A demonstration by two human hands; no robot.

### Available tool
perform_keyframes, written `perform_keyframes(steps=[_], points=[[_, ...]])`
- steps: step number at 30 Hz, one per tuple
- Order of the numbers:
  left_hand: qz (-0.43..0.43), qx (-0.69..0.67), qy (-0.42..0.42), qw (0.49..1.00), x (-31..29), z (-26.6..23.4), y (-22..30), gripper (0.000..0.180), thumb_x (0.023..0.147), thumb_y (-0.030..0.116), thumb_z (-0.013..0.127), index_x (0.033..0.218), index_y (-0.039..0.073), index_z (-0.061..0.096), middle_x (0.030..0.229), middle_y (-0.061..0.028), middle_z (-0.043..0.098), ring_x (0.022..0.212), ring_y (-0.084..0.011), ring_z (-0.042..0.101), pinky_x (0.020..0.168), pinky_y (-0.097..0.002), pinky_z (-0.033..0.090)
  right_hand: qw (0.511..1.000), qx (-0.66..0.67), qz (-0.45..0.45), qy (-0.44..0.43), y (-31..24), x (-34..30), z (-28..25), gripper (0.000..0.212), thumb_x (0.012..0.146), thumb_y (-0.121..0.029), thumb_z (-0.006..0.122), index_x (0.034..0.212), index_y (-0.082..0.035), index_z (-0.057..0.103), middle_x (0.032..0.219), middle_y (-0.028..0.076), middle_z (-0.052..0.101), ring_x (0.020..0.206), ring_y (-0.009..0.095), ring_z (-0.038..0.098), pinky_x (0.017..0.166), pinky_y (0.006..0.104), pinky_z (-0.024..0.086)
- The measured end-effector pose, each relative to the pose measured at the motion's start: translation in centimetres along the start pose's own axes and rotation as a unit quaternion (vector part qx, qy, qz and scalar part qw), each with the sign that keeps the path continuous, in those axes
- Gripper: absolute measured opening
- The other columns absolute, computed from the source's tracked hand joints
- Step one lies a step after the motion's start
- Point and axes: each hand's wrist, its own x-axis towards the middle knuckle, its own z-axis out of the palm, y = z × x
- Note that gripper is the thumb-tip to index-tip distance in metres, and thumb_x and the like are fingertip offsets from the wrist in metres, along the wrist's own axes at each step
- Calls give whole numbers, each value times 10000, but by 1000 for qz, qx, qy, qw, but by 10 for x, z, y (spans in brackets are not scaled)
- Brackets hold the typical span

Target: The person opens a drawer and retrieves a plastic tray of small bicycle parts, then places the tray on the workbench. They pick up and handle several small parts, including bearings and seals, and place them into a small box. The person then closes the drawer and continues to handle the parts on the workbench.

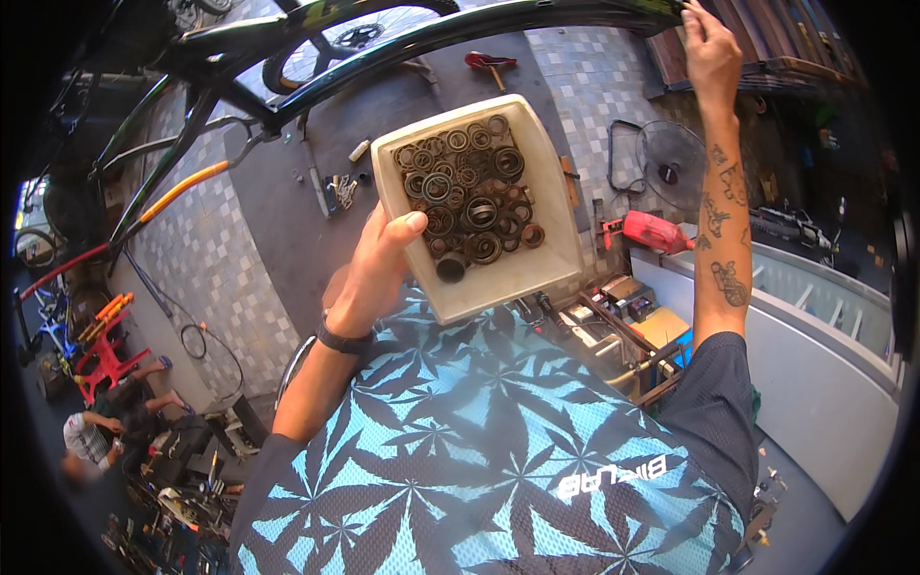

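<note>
My left hand (379,264) grips the left wall of an off-white plastic tub (551,240), thumb over the rim. Inside the tub lie several round metal bearings and rings (479,211), many of them dark or rusty. A small dark cup-shaped part (449,267) sits in its near left corner. My right arm is stretched far out to the upper right. There my right hand (714,59) has its fingers closed at the end of a dark bicycle frame (422,43); the fingertips are partly hidden at the picture's edge.
A red saddle (491,61) lies on the floor beyond the tub. At the right are a red power tool (654,231), a round fan guard (668,165) and a white chest cabinet (805,355). Another person (91,431) sits far left near a red plastic chair (107,359).
</note>
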Motion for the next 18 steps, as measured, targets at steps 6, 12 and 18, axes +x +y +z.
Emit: perform_keyframes(steps=[6, 12, 18], points=[[13, 9, 25, 1000, -7, -7, -5, 797, 973, 387, 696, 1573, -30, 377, 1501, -157, 525, 1379, -254, 531, 1162, -428, 452, 998, 31, 46, -39, 10, 26, -5, 173, 968, -143, 726, 996, 19, 778, 998, 223, 780, 966, 362, 764, 827, 423, 579], [20, 35, 40, 998, -8, -10, -8, 848, 983, 471, 681, 1582, -48, 380, 1484, -183, 561, 1330, -279, 603, 1070, -416, 547, 987, 34, 52, -145, 28, 43, -15, 219, 962, -218, 731, 1022, -18, 799, 936, 162, 794, 862, 273, 770, 784, 393, 576], [19, 23, 48, 998, -15, -8, -12, 828, 986, 451, 678, 1574, -55, 390, 1480, -189, 567, 1331, -281, 603, 1079, -417, 543, 968, 55, 117, -214, 26, 40, -22, 219, 978, -238, 738, 1065, -50, 811, 920, 96, 806, 849, 176, 749, 780, 352, 570]])
